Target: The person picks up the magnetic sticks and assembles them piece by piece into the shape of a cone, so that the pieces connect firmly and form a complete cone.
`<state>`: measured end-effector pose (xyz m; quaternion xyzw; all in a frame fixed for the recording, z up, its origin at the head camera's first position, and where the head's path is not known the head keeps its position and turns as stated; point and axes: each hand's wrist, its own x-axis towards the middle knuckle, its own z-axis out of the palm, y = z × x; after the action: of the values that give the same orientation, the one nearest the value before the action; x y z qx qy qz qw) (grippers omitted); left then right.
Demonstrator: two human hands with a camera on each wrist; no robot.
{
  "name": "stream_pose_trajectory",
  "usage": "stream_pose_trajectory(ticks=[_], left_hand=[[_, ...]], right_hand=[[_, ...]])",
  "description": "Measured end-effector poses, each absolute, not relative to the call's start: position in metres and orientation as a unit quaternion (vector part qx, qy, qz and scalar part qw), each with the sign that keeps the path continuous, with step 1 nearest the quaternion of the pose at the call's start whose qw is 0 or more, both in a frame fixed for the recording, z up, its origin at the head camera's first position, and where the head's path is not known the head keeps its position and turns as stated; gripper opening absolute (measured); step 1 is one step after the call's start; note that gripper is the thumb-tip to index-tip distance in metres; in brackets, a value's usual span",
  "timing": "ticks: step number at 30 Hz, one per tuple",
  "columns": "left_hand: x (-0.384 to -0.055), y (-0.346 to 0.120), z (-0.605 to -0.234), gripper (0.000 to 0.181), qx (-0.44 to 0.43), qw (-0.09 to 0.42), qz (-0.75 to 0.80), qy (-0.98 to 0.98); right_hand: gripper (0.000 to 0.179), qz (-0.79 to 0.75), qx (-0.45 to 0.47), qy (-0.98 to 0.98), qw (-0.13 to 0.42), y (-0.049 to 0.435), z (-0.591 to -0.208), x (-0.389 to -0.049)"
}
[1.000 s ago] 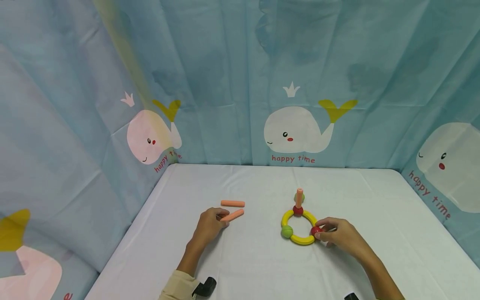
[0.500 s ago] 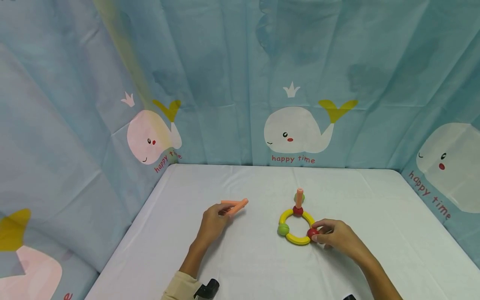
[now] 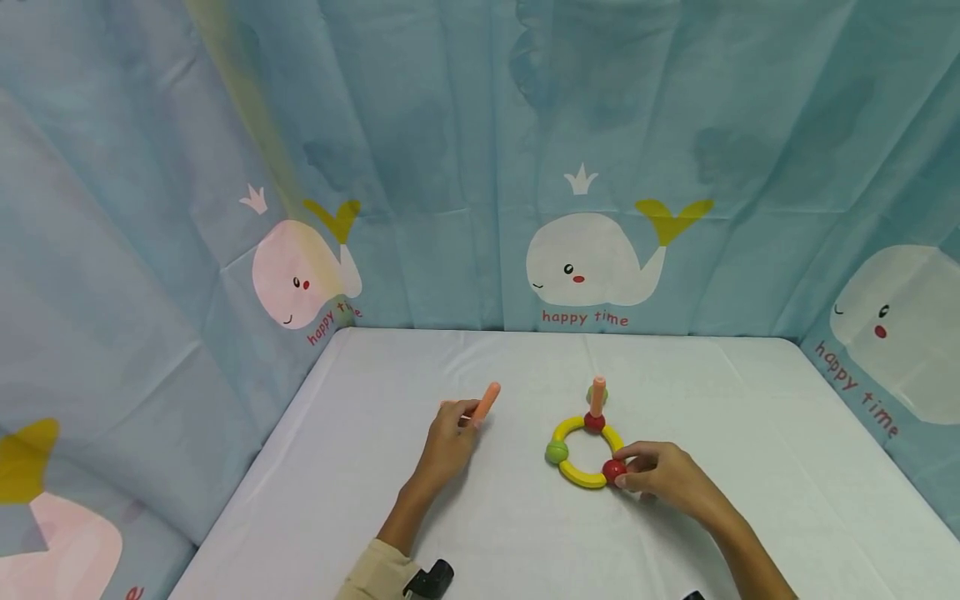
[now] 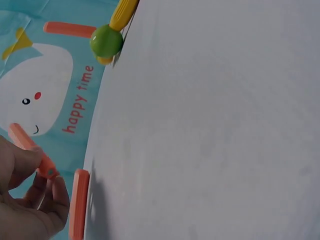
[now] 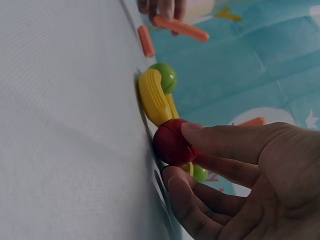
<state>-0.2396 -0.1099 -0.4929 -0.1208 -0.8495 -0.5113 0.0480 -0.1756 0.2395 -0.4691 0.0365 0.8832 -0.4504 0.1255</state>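
A whale-print curtain [image 3: 435,167] hangs behind a white-covered table [image 3: 525,533], where a yellow ring [image 3: 579,477] sits. The right hand [image 3: 671,477] pinches the ring's near red ball [image 3: 614,472] between thumb and fingers; the curled left hand [image 3: 447,437] pinches a raised orange stick [image 3: 487,402]. A second stick [image 4: 79,205], half hidden, seems to lie beneath; a third stick [image 3: 597,398] stands on the far red ball [image 3: 594,423].
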Motion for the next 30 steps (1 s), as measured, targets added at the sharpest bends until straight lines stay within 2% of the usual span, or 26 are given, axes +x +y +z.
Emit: stream_pose_trajectory(ticks=[7, 18, 30], left_hand=[[-0.238, -0.094, -0.494, 0.029, -0.132, 0.029, -0.535, -0.834], [-0.236, -0.064, -0.49, 0.03, -0.182, 0.044, -0.503, -0.844], [-0.234, -0.035, -0.483, 0.031, -0.211, 0.043, -0.516, -0.829]], right_hand=[[0.039, -0.458, 0.01, 0.88, 0.123, 0.237, -0.47, -0.175], [0.038, -0.461, -0.028, 0.879, 0.114, 0.233, -0.473, -0.173], [0.039, -0.464, -0.021, 0.879, 0.11, 0.228, -0.472, -0.173]])
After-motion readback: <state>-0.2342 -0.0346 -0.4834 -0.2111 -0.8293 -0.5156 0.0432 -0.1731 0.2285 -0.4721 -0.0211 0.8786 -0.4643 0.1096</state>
